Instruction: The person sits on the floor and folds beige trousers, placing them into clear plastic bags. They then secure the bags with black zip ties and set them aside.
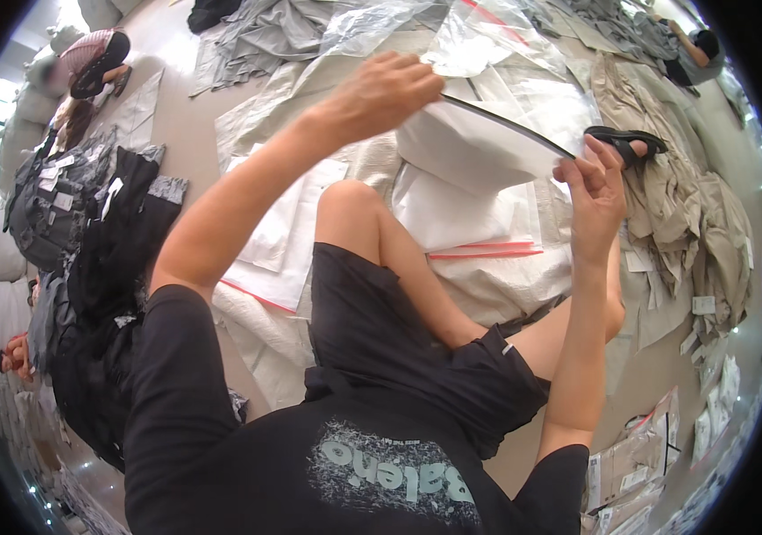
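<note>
A white translucent plastic bag (pixel 479 147) with a black strip along its upper edge is stretched between my hands above my crossed legs. My left hand (pixel 391 96) is closed round the strip's left end, raised higher and farther off. At the other end, my right hand (pixel 593 183) pinches the corner between thumb and fingers. Under the bag lie more white plastic bags with red strips (pixel 486 251) along their edges. Another stack of white bags (pixel 265 227) rests by my left knee. Clear plastic (pixel 479 45) spreads out beyond my hands.
Black and grey garments (pixel 118 241) are heaped on the left. Beige garments (pixel 697 209) lie on the right, with a black sandal (pixel 621 143) on my foot beside them. Packed garments (pixel 635 468) sit at lower right. Other people (pixel 95 58) are bent over in the background.
</note>
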Demonstrator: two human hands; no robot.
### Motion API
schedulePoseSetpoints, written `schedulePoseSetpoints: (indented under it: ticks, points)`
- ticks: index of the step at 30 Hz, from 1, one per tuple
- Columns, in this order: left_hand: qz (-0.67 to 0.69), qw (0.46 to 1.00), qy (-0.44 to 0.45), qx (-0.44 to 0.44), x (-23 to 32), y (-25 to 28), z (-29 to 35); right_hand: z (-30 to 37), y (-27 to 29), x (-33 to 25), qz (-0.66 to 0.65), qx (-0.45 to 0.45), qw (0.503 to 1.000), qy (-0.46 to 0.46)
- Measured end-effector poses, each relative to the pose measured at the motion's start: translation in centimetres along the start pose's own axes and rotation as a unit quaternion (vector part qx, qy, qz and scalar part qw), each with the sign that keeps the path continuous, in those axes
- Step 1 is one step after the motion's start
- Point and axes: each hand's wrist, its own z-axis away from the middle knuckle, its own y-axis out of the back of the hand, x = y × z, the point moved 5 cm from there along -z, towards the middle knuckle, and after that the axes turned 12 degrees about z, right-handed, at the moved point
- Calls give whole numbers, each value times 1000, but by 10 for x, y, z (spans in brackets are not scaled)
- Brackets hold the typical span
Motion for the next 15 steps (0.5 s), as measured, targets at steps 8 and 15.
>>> schedulePoseSetpoints:
  ticks: [8,15]
  points:
    - [68,995,-49,53,-8,8,12,-2,-55,70,164,-173,970,-36]
    - [63,974,59,210,-27,38,9,-72,-77,88,154,-48,986,48]
